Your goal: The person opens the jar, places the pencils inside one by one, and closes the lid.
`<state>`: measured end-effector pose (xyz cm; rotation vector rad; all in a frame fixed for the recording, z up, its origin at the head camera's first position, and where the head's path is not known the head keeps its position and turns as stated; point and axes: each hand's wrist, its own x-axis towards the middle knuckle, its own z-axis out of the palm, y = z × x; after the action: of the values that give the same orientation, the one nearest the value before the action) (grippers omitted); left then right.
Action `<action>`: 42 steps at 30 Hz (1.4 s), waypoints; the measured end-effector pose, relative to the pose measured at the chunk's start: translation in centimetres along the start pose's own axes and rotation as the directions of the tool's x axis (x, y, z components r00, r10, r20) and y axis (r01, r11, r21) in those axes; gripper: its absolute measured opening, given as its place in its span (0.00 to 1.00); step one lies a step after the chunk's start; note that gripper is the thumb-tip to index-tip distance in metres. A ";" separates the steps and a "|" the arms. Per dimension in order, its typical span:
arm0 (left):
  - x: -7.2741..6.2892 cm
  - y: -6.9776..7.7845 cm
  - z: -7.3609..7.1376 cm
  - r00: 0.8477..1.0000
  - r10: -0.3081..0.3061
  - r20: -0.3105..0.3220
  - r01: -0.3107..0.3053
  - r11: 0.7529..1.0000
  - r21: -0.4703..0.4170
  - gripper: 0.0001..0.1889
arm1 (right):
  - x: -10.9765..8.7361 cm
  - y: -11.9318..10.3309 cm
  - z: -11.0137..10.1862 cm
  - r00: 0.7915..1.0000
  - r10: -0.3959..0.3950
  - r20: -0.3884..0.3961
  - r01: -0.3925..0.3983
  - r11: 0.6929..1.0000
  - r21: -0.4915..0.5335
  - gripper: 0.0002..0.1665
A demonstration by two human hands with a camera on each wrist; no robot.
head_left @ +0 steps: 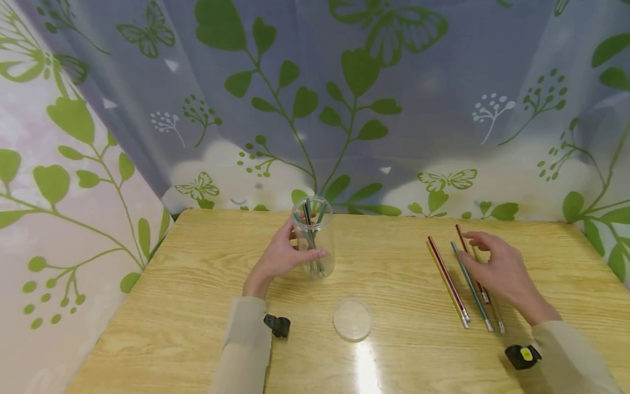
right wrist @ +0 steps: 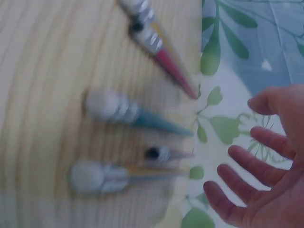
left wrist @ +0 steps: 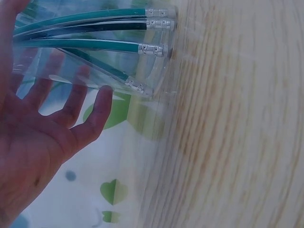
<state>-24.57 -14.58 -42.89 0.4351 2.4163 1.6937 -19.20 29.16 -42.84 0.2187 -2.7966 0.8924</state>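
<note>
Upright near the back of the table stands a clear plastic jar (head_left: 327,260), with several teal and dark pencils (left wrist: 99,45) leaning inside, eraser ends down. My left hand (head_left: 280,256) grips the jar from its left side, thumb across the front and fingers around behind. Over the loose pencils on the right hovers my right hand (head_left: 504,271), fingers spread and loosely bent, holding nothing. Beneath and beside it lie a teal pencil (head_left: 473,290), a dark red pencil (head_left: 460,232) and a yellowish pencil (head_left: 499,318). A red pencil (head_left: 445,273) and a yellow pencil (head_left: 438,269) lie together farther left.
A round clear lid (head_left: 353,320) lies flat on the wooden table (head_left: 187,317), in front of the jar. Behind the table's back edge hangs a patterned cloth (head_left: 423,137); another patterned surface (head_left: 88,219) rises along the left side.
</note>
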 end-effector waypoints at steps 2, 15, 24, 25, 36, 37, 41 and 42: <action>0.0 0.1 -0.1 1.000 -0.007 0.006 0.007 1.000 -0.005 0.46 | 0.0 0.7 -0.2 1.000 0.027 0.010 -0.026 1.000 -0.016 0.28; 0.1 0.0 -0.1 1.000 0.010 0.027 -0.009 1.000 -0.029 0.45 | 1.3 3.9 -1.1 0.977 0.128 0.172 -0.108 0.987 -0.118 0.32; 0.0 -0.1 0.1 1.000 0.005 0.023 -0.005 1.000 -0.019 0.46 | 2.2 4.9 -1.3 0.967 0.125 0.220 -0.085 0.980 -0.180 0.26; 0.0 0.0 0.1 1.000 0.002 0.023 -0.002 1.000 -0.019 0.46 | 2.3 4.9 -1.3 0.967 0.124 0.221 -0.084 0.980 -0.182 0.25; -0.1 0.0 0.0 1.000 -0.009 0.020 0.010 1.000 -0.004 0.44 | 2.5 4.8 -1.5 0.938 0.232 0.257 -0.196 0.968 -0.160 0.41; 0.0 0.0 0.0 1.000 -0.012 0.019 0.012 1.000 -0.004 0.44 | 2.4 4.8 -1.6 0.936 0.240 0.257 -0.206 0.967 -0.151 0.42; 0.0 -0.1 0.0 1.000 -0.022 0.013 0.022 1.000 -0.003 0.45 | 2.1 4.7 -1.9 0.935 0.259 0.241 -0.232 0.963 -0.137 0.43; 0.0 -0.1 0.0 1.000 -0.024 0.013 0.024 1.000 -0.001 0.45 | 2.0 4.6 -2.0 0.936 0.261 0.235 -0.235 0.963 -0.136 0.43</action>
<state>-24.60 -14.61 -42.96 0.4134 2.4014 1.6778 -21.80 33.88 -43.38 -0.0449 -3.1514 0.8133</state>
